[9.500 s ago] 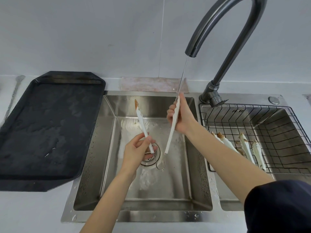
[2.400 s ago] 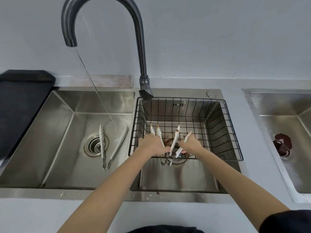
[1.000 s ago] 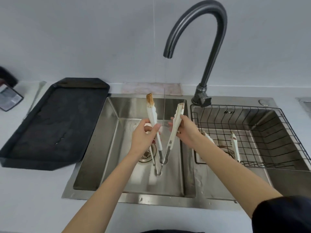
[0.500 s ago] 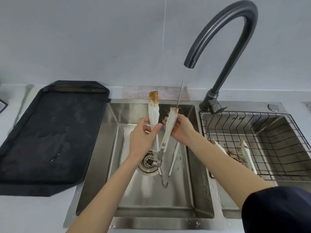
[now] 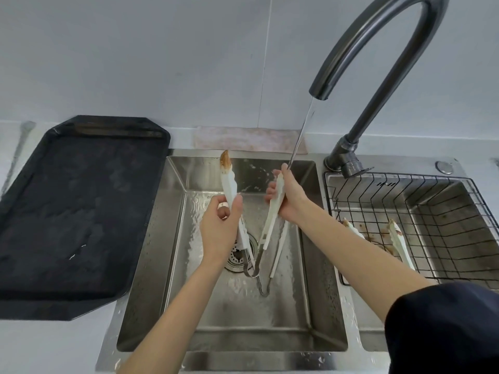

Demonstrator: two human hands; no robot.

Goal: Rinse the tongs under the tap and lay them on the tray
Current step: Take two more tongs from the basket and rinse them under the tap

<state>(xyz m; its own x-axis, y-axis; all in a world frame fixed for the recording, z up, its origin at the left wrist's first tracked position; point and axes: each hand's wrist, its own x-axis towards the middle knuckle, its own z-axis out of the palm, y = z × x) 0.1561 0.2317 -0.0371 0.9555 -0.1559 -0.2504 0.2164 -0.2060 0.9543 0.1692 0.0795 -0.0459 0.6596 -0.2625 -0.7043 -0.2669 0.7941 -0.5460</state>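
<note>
Over the sink (image 5: 151, 279), each hand grips one arm of the spread tongs (image 5: 272, 211), left hand (image 5: 220, 230) and right hand (image 5: 289, 201) under the tap's (image 5: 378, 63) stream, tray (image 5: 67, 211) left.

Frame centre: sink basin (image 5: 162, 265), my hands holding tongs (image 5: 272, 211) above it. Left: tray (image 5: 75, 211). Right: wire basket (image 5: 445, 217); tap (image 5: 378, 63) above.

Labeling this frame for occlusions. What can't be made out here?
Head view only:
- Right arm tip of the held tongs: hidden by the right hand.
- Second tongs on the sink floor: partly behind the held pair.
- Tongs in the wire basket: lower ends hidden by the right forearm.
- Tap: arch cut off by the top edge.
</note>
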